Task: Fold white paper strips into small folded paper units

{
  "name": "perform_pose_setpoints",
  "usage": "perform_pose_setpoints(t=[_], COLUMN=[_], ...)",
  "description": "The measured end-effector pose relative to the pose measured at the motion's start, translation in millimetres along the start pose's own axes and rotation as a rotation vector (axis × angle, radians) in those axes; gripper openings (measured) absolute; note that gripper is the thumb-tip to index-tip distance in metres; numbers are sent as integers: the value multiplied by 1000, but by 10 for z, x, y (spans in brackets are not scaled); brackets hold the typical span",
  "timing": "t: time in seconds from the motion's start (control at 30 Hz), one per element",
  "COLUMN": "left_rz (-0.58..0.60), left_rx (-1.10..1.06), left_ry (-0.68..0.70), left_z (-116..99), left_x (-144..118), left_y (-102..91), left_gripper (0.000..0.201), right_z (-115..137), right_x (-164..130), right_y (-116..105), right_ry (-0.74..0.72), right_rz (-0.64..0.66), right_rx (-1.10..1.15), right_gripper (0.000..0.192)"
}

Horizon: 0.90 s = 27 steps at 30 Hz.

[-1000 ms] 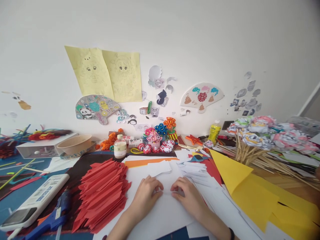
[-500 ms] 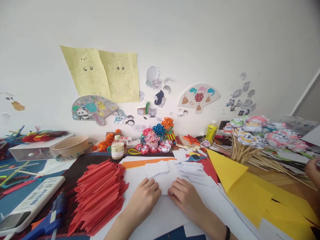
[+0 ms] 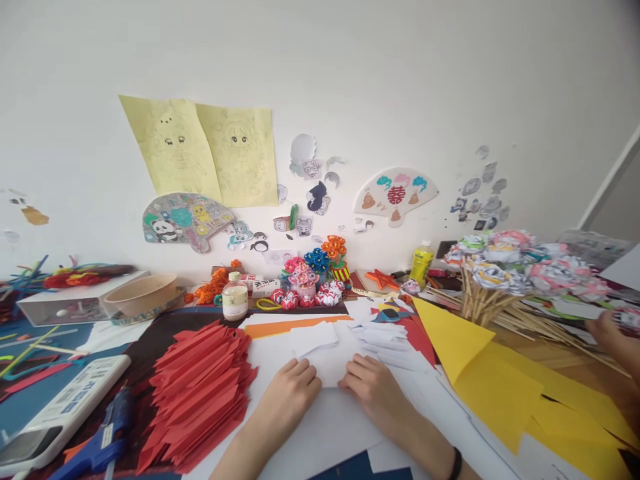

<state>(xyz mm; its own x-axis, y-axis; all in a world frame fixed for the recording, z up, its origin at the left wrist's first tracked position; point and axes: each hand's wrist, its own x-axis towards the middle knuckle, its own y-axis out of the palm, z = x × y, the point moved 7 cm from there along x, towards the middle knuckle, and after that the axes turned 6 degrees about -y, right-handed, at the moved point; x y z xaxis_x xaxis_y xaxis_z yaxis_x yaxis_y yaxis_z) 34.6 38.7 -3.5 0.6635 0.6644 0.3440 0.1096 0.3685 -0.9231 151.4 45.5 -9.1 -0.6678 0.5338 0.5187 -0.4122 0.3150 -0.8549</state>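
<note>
Near left, a blue glue gun [image 3: 107,433] lies on its side, apparently parked clear of the paper. Beside it, red folded paper strips [image 3: 197,397] overlap in a long pile, presumably to keep them together. At centre, the left hand [image 3: 297,383] rests on a white paper sheet [image 3: 330,420], fingers curled nearly closed at a straight crosswise edge. The right hand [image 3: 370,381] mirrors it, a gap between; this spacing probably keeps the edge level. Fingertips hidden: pinching or pressing cannot be determined. To the right, yellow paper sheets [image 3: 500,393] overlap. Far right, another person's hand [image 3: 613,340] is partly visible.
</note>
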Motion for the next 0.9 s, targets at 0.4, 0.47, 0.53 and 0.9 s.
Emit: perform_pose_setpoints(t=[0.4, 0.47, 0.53, 0.9], left_rz=[-1, 1, 6, -18], left_rx=[8, 3, 26, -45], left_ry=[63, 32, 29, -83], left_z=[-46, -19, -19, -36], left_x=[-88, -92, -90, -27], left_y=[-23, -3, 18, 12], left_gripper=[13, 13, 13, 14], right_z=[52, 31, 3, 22], right_x=[-124, -130, -127, -28], right_y=[-65, -56, -38, 20], right_ry=[-14, 7, 41, 93], right_rz=[113, 114, 105, 54], right_rx=[94, 115, 135, 40], right_gripper=[26, 26, 22, 19])
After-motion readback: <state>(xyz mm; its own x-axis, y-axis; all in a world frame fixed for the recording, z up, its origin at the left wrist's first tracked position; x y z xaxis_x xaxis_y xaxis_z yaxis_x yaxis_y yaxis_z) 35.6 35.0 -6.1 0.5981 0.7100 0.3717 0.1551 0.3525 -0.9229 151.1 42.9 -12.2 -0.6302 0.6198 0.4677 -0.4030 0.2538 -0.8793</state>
